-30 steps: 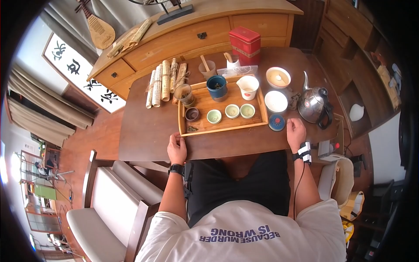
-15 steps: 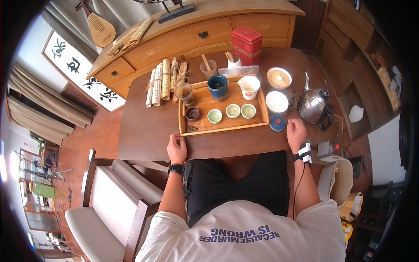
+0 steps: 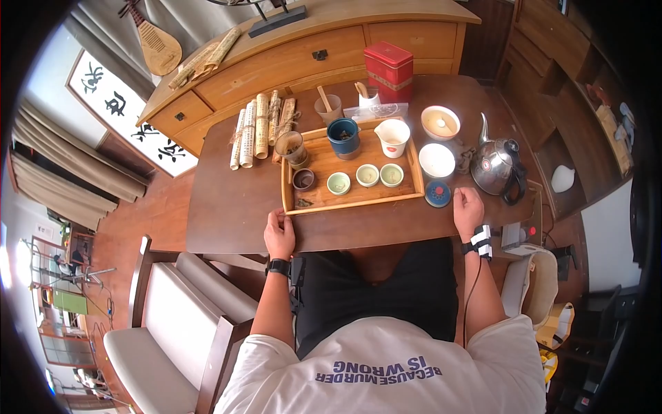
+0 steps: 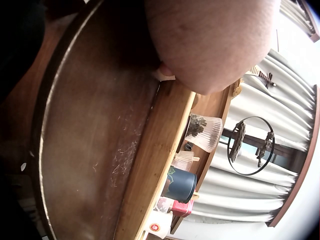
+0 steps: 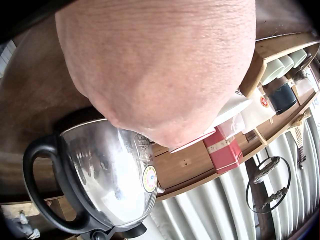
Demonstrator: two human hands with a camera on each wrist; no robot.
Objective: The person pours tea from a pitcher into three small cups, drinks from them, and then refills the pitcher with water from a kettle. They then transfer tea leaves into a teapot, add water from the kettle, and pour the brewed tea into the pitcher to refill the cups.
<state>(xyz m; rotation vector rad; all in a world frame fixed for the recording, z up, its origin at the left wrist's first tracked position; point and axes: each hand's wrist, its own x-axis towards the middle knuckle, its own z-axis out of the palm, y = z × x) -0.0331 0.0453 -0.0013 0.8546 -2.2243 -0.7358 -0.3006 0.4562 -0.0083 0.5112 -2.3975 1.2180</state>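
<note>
My left hand (image 3: 279, 234) rests at the table's near edge, its fingertips right at the front left corner of the wooden tray (image 3: 358, 204). On the right, my right hand (image 3: 468, 210) lies loosely curled on the table, holding nothing, beside a small blue lid with a flower pattern (image 3: 438, 194). The tray bears several cups, among them a pale green cup (image 3: 338, 183) and a dark brown cup (image 3: 303, 180). Behind them stand a blue cup with tea leaves (image 3: 343, 138), a white pitcher (image 3: 392, 139) and a ribbed glass (image 3: 291, 150). Both palms are hidden in the wrist views.
A steel kettle (image 5: 107, 170) stands close to the right hand. Next to the tray sit a white bowl (image 3: 436, 160) and another bowl with liquid (image 3: 440, 123). At the back are a red tin (image 3: 388, 72) and bamboo scrolls (image 3: 262, 127). A chair (image 3: 172, 303) stands left.
</note>
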